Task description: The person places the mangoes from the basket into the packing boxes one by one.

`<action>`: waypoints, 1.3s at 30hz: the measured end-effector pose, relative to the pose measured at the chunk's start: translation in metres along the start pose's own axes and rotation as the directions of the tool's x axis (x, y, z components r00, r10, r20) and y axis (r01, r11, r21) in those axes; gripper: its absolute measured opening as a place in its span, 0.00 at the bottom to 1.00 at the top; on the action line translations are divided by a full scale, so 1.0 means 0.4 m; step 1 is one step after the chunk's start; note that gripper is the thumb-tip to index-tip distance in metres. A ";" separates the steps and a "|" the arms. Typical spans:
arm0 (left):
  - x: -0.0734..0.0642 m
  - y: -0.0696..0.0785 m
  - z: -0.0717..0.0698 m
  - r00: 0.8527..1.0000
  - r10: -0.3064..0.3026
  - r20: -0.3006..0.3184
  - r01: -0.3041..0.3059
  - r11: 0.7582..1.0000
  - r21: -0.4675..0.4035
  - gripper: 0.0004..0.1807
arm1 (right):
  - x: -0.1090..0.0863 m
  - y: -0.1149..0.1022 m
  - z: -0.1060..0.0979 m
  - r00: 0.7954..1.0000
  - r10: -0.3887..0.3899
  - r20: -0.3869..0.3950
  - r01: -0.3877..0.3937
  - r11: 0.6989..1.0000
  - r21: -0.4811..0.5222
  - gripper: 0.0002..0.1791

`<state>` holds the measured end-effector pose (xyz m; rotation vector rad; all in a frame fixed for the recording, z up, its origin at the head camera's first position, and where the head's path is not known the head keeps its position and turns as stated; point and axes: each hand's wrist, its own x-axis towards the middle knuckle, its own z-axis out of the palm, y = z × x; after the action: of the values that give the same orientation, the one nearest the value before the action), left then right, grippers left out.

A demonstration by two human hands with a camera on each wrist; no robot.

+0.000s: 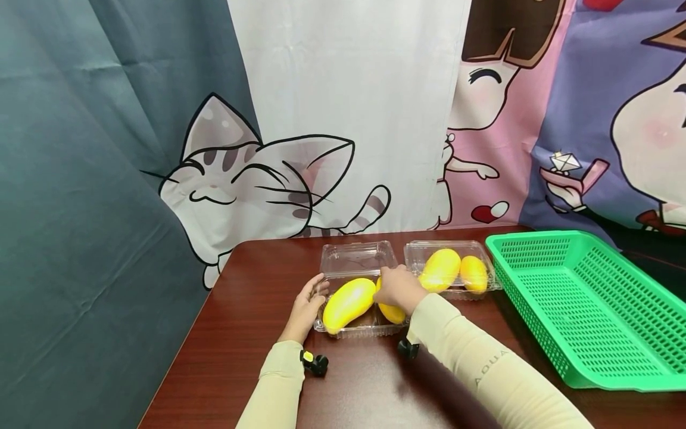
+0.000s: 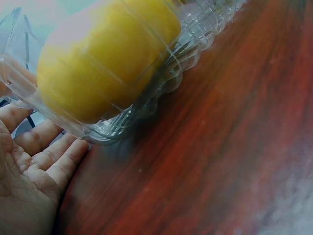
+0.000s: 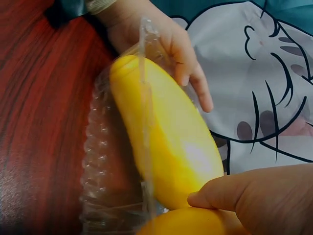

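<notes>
An open clear plastic clamshell box (image 1: 351, 331) lies on the table with two yellow mangoes in it. The long mango (image 1: 348, 305) lies slanted in the left part, and a smaller mango (image 1: 393, 313) is at the right. My right hand (image 1: 401, 289) grips the smaller mango from above; in the right wrist view its thumb (image 3: 220, 192) presses where the two mangoes meet. At the box's left side is my left hand (image 1: 308, 307), fingers extended along the clear wall, as the left wrist view also shows. The right hand hides part of the smaller mango.
The box's raised lid (image 1: 358, 258) stands behind it. To the right is a second clear box (image 1: 429, 245) with a large mango (image 1: 440, 269) and a small mango (image 1: 474, 274). A green plastic basket (image 1: 581, 376) sits at the right; a printed curtain (image 1: 343, 77) hangs behind the table.
</notes>
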<state>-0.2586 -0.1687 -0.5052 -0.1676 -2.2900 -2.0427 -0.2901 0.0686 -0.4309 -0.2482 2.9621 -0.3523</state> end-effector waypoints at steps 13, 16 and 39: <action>0.045 -0.080 -0.002 1.000 0.010 -0.020 -0.010 1.000 0.004 0.32 | -0.017 -0.005 0.030 0.999 -0.001 -0.042 -0.003 0.993 -0.115 0.46; 0.047 -0.086 -0.002 0.999 0.017 -0.029 -0.017 1.000 0.005 0.32 | -0.021 -0.002 0.024 0.999 -0.012 -0.037 0.009 0.996 -0.090 0.47; 0.096 -0.072 -0.024 0.993 -0.096 0.062 0.111 0.930 -0.352 0.32 | 0.119 0.037 -0.028 0.990 0.129 0.057 -0.129 0.665 0.736 0.47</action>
<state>-0.3005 -0.1801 -0.5278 -0.1121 -1.9676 -2.5173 -0.3403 0.0767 -0.4299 0.0707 2.5254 -1.4696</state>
